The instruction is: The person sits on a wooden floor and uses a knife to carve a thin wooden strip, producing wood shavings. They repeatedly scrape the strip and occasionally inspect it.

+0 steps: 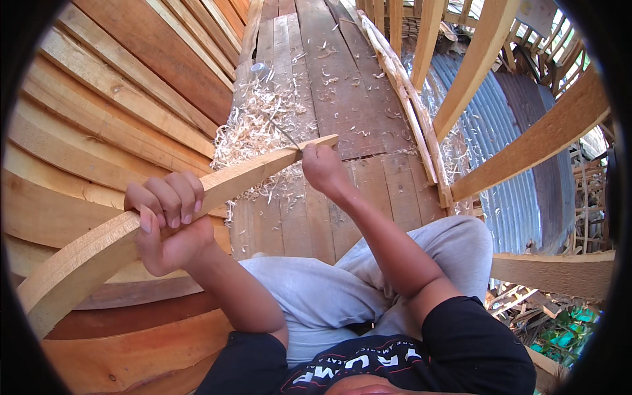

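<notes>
A long pale wooden beam (247, 176) slants across my front, from the lower left up to the middle. My left hand (170, 220) is wrapped round it, fingers over the top and thumb below. Close to the beam's far end, my right hand (322, 168) is closed in a fist. A thin dark metal tool (284, 133), like a narrow blade or rod, sticks out of this fist toward the far left and crosses the beam. Its grip is hidden in my fingers, so its exact kind does not show.
Curly wood shavings (260, 125) lie heaped on the plank floor (342, 85) beyond the beam. Stacked boards (125, 99) line the left side. Upright posts (477, 66) and a peeled pole (405, 85) border the right, with corrugated metal sheets (507, 138) outside. A small clear cup-like object (261, 70) stands by the shavings.
</notes>
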Motion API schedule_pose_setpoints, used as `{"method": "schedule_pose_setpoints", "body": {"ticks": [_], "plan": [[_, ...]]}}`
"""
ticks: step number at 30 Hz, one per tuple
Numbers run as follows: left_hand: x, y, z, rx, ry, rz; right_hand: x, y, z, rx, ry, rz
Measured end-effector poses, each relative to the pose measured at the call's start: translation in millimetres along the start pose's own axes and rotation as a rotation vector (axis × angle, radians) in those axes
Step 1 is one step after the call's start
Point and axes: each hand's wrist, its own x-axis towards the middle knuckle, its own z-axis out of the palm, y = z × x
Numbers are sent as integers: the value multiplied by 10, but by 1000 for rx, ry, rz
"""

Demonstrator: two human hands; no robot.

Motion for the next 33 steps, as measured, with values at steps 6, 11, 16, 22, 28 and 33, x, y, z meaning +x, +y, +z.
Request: {"method": "schedule_pose_setpoints", "body": {"ticks": [6, 11, 16, 22, 28, 33], "plan": [[9, -31, -3, 12, 103, 5, 286, 392, 86, -63, 204, -57], [-5, 47, -154, 32, 99, -18, -118, -42, -54, -84, 22, -33], [27, -4, -25, 53, 283, -35, -146, -47, 134, -106, 95, -134], [63, -5, -264, 63, 392, -29, -117, -37, 181, -157, 140, -183], [12, 20, -106, 97, 273, 0, -515, -482, 29, -191, 14, -231], [36, -32, 94, 63, 185, -2, 529, 1004, -145, -346, 169, -87]]}}
